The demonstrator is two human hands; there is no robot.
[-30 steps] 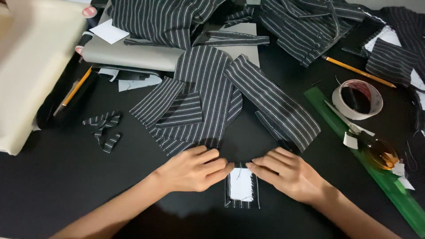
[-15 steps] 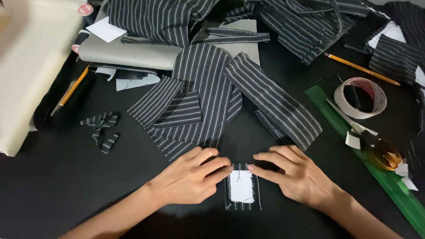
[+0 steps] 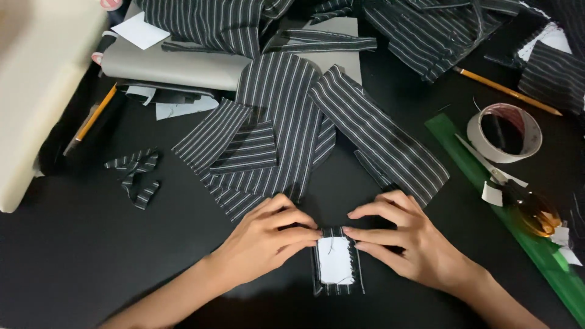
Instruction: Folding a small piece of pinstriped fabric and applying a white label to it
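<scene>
Where the black tabletop [image 3: 73, 268] meets its near edge, head view: small rectangular striped fabric piece with a white paper patch [image 3: 337, 261], lying flat. Left hand [image 3: 265, 240] and right hand [image 3: 409, 240], fingers extended and nearly flat, fingertips pressing the piece's top corners; nothing gripped. Behind them: dark pinstriped fabric strips [image 3: 286, 134]. Toward the right edge: green plastic ruler [image 3: 536, 244], roll of white tape [image 3: 504, 132], yellow pencil [image 3: 506, 90].
</scene>
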